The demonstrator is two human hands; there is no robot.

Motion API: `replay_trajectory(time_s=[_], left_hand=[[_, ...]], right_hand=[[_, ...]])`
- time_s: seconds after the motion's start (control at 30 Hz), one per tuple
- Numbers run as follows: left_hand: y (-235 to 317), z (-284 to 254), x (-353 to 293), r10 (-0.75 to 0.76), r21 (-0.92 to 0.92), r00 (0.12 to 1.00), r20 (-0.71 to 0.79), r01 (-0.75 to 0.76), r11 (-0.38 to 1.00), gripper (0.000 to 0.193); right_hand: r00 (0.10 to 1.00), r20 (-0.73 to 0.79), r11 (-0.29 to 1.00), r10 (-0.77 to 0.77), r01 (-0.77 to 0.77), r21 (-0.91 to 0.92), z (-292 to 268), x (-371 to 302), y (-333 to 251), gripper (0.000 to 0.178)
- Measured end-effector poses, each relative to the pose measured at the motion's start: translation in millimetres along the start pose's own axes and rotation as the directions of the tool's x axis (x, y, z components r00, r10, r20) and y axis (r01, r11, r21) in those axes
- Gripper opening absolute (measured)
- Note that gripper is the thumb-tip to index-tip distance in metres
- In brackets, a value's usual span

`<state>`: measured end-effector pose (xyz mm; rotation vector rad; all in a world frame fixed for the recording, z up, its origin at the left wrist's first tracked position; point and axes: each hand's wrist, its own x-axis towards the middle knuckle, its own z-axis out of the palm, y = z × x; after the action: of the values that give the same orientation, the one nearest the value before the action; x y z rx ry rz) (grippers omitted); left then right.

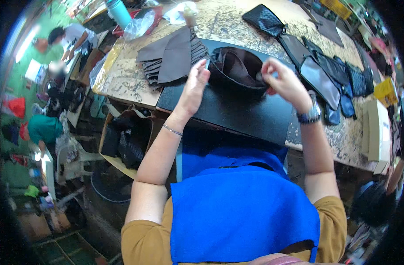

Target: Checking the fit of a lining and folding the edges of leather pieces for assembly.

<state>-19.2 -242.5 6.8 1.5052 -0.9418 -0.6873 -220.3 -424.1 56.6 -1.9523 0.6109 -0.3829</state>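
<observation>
Two hands work one pouch (pixel 237 66): our left hand (pixel 194 86) lies flat against its rim, fingers straight and released, bracing it, while our right hand (pixel 285 81) has its grip pinched on the opposite rim, so the mouth stays spread and the brown lining shows. We keep it on a black mat (pixel 228 112) at the tabletop (pixel 122 75) edge, close to our body. Behind the left hand sits a stack of brown pieces (pixel 171 55); to the right, finished black pouches (pixel 325 75) lie overlapping in a row.
</observation>
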Motion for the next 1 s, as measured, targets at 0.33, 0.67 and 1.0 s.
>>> replay_trajectory(time_s=[0.33, 0.67, 1.0], left_hand=[[-1, 14, 6, 0.096, -0.091, 0.976, 0.196, -0.08, 0.993, 0.046], [48, 14, -22, 0.52, 0.543, 0.849, 0.092, -0.481, 0.689, 0.03], [48, 24, -28, 0.362, 0.718, 0.932, 0.033, -0.274, 0.64, 0.014]], right_hand=[[0.953, 0.301, 0.975, -0.006, 0.073, -0.211, 38, -69, -49, 0.016], [0.741, -0.025, 0.645, -0.671, 0.567, -0.511, 50, 16, -12, 0.023], [0.925, -0.138, 0.933, -0.355, 0.341, -0.117, 61, -10, -11, 0.016]])
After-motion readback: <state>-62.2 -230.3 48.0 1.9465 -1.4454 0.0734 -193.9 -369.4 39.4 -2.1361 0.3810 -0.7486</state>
